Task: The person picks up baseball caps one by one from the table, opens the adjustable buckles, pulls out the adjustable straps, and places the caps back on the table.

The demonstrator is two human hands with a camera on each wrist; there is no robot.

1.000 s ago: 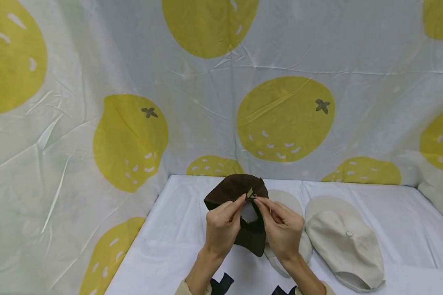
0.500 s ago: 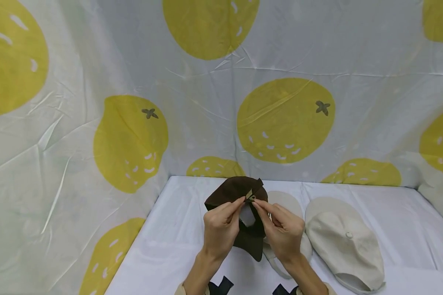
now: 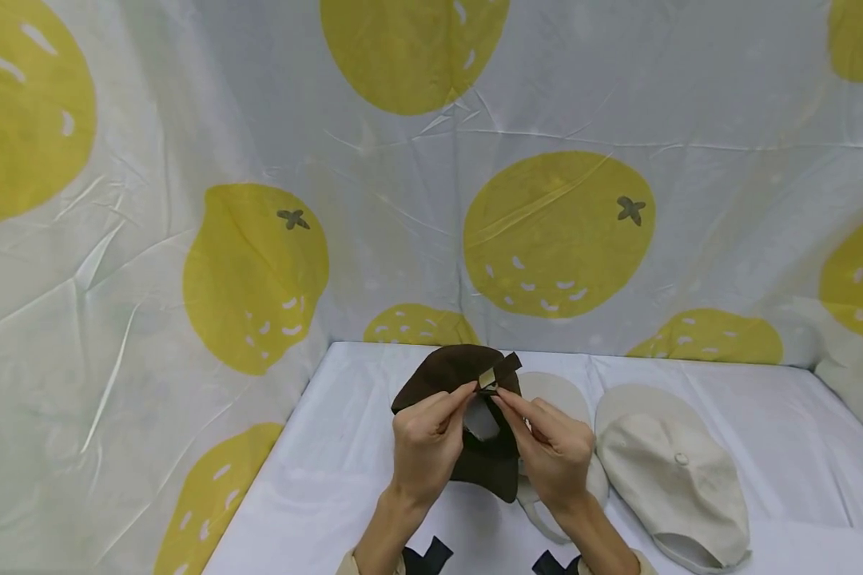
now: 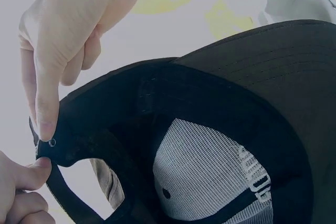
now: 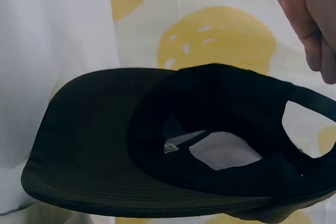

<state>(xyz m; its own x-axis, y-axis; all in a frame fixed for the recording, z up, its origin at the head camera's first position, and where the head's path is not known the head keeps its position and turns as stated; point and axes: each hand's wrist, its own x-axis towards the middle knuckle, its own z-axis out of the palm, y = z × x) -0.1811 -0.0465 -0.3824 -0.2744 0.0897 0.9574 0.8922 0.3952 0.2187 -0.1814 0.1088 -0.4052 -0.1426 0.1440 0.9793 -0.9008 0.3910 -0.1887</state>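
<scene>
A dark brown cap (image 3: 442, 382) is held up over the white table between both hands, its brim (image 3: 489, 473) hanging toward the person. My left hand (image 3: 426, 449) pinches the cap's back strap between thumb and fingertips. Right beside it, my right hand (image 3: 555, 451) pinches the same strap by a small metal buckle (image 3: 487, 380). The loose strap end (image 3: 507, 365) sticks up to the right. In the left wrist view, the cap's inside shows a white mesh lining (image 4: 197, 166) and a round metal eyelet (image 4: 52, 142). The right wrist view shows the brim (image 5: 100, 140) from below.
Beige caps lie on the white table (image 3: 331, 447): one at the right (image 3: 679, 471), another (image 3: 550, 389) partly hidden behind the right hand. A lemon-print cloth (image 3: 403, 208) hangs behind and at the sides. Black bands (image 3: 426, 555) show by the wrists.
The loose strap end now sticks out farther to the upper right. The left hand has shifted slightly left, and the cap has turned a little. Both hands keep their pinch.
</scene>
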